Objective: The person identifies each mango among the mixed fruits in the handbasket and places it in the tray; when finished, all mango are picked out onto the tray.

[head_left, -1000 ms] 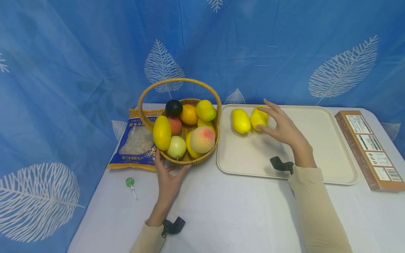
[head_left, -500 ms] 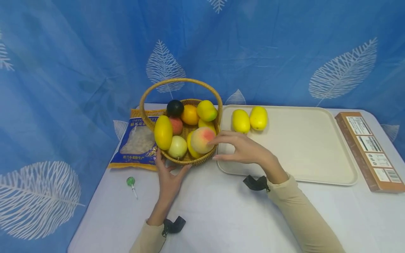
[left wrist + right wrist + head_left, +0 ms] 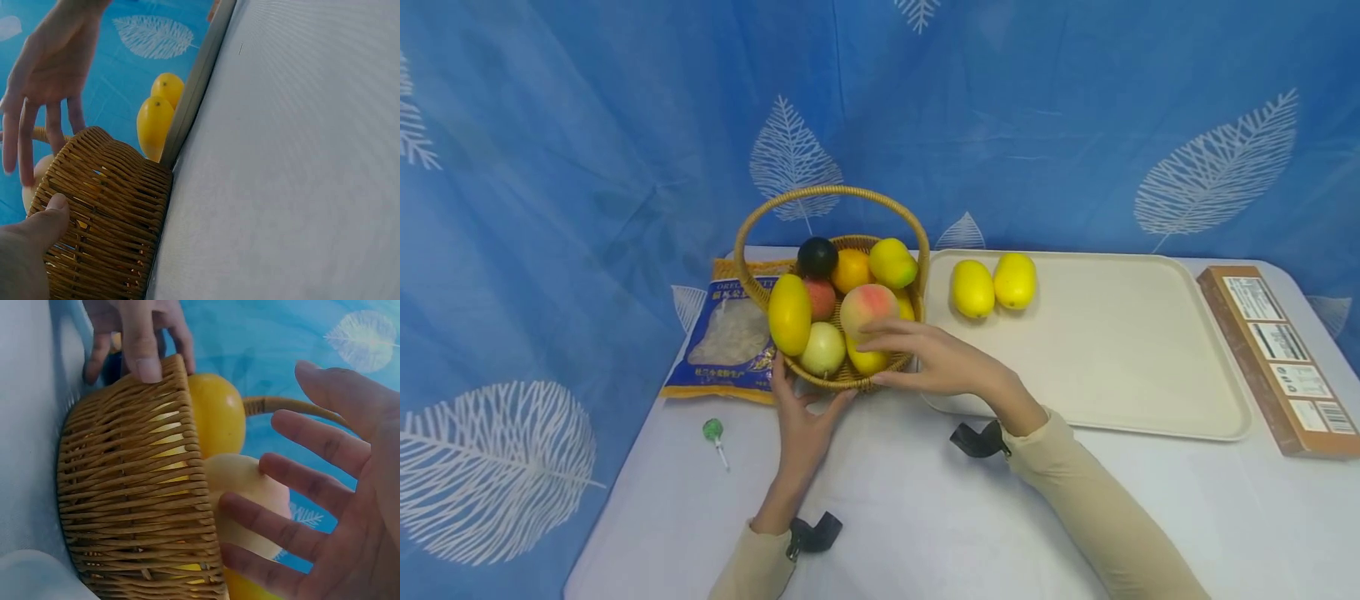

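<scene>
A wicker basket [image 3: 865,383] with a tall handle holds several fruits. My left hand [image 3: 803,433] holds its near left side, the thumb [image 3: 55,212] lying on the woven wall. At the basket's right rim is my right hand [image 3: 936,358], fingers spread and fairly straight, fingertips at a peach [image 3: 247,497] without closing round it. About the peach [image 3: 867,308] lie a yellow-green round fruit [image 3: 822,350], a yellow oval fruit [image 3: 790,315], an orange [image 3: 851,270], a dark round fruit [image 3: 817,257] and a red fruit [image 3: 820,297]. Part of a yellow fruit [image 3: 867,360] is hidden.
To the right is a cream tray [image 3: 1120,350] bearing two lemons [image 3: 973,289] at its far left. Beyond the tray stands a long brown box [image 3: 1273,358]. A blue pasta bag [image 3: 730,333] lies left of the basket, with a green lollipop [image 3: 712,430] in front of it.
My right hand has left the right-hand lemon on the tray and moved left to the basket. The peach has shifted left and back inside it. My left hand has stayed at the basket.
</scene>
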`<state>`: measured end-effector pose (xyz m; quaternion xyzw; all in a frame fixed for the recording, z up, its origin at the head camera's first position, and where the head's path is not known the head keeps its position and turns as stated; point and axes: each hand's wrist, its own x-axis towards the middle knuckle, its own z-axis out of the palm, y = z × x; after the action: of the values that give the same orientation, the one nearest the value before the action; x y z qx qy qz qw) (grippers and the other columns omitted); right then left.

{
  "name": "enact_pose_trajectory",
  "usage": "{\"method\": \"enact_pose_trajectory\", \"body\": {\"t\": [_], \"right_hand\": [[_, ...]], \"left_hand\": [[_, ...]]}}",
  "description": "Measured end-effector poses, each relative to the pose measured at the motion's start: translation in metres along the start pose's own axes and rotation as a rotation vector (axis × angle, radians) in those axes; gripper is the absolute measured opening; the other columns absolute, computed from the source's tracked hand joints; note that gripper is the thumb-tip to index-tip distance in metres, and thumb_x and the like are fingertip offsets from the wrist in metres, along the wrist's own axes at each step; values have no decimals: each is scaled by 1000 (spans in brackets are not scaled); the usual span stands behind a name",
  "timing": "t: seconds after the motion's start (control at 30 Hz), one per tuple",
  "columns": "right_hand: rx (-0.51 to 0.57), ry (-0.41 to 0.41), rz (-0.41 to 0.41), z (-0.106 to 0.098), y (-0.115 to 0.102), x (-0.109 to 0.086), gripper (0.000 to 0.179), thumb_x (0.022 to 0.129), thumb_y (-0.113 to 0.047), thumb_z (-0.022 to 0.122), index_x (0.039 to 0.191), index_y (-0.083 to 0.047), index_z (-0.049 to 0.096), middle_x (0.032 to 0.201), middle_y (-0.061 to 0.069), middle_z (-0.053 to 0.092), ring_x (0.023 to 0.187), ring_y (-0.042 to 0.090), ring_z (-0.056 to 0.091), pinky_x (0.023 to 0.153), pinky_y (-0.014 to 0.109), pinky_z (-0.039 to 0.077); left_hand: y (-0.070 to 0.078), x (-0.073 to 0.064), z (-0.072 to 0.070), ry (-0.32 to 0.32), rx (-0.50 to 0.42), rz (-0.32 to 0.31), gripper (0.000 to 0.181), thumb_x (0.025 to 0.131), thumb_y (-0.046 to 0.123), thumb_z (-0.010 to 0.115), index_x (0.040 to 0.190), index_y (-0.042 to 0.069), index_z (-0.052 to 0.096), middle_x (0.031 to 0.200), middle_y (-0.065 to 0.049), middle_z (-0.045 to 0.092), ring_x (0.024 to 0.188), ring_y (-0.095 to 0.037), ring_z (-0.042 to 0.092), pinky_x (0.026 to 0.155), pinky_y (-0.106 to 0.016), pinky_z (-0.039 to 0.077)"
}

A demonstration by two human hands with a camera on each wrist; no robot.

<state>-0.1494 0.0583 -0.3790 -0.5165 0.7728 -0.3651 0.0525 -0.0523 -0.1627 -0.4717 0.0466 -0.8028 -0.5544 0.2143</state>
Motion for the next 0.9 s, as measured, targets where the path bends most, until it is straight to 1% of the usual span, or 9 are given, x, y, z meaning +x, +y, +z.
{"method": "enact_pose_trajectory", "body": {"t": [0.1, 0.2, 0.33, 0.53, 0.63, 0.77, 0.9], "right_hand": [[-4, -17, 8, 3, 1, 6, 42, 94, -30, 67, 133, -17, 62, 148, 6, 49, 138, 20, 43, 107, 36, 44], [-15, -24, 14, 6, 4, 13, 41, 93, -31, 68, 132, -17, 63, 149, 5, 48, 137, 20, 43, 107, 36, 45], [-26, -21, 2, 9, 9, 22, 41, 93, -31, 68, 131, -15, 64, 148, 6, 48, 138, 21, 43, 112, 39, 39], [6, -18, -5, 10, 15, 31, 42, 92, -28, 69, 130, -11, 63, 148, 8, 48, 138, 23, 43, 115, 41, 36], [12, -24, -8, 9, 14, 40, 41, 93, -28, 68, 129, -10, 64, 148, 8, 49, 138, 23, 43, 115, 40, 35], [6, -29, 0, 8, 13, 51, 43, 92, -28, 69, 131, -10, 63, 146, 9, 50, 137, 23, 44, 115, 40, 36], [2, -16, 14, 10, 12, 59, 48, 91, -29, 71, 134, -11, 60, 145, 10, 51, 136, 23, 44, 114, 41, 36]], "left_hand": [[-2, -1, 0, -1, 6, -7, 114, 77, 20, 85, 157, 29, 4, 158, -9, 15, 140, -28, 30, 89, -45, 47], [-3, -1, 0, -2, 7, -5, 114, 78, 20, 85, 157, 30, 3, 159, -9, 14, 140, -29, 30, 89, -44, 47], [-1, 0, -1, 5, 1, 4, 113, 78, 19, 84, 157, 30, 4, 158, -10, 15, 139, -29, 32, 89, -44, 47], [0, 0, -1, 1, 16, 1, 113, 78, 21, 84, 157, 29, 4, 158, -11, 16, 138, -30, 33, 88, -45, 48], [1, 0, -2, -1, 13, 1, 112, 79, 21, 84, 157, 29, 3, 158, -10, 15, 139, -29, 32, 88, -44, 47], [1, 0, -2, -1, -1, 5, 111, 79, 21, 83, 157, 30, 4, 158, -9, 15, 139, -28, 31, 88, -44, 47], [-1, 0, -1, -6, 6, -3, 111, 80, 24, 83, 157, 31, 4, 159, -8, 14, 139, -28, 31, 88, -43, 47]]}}
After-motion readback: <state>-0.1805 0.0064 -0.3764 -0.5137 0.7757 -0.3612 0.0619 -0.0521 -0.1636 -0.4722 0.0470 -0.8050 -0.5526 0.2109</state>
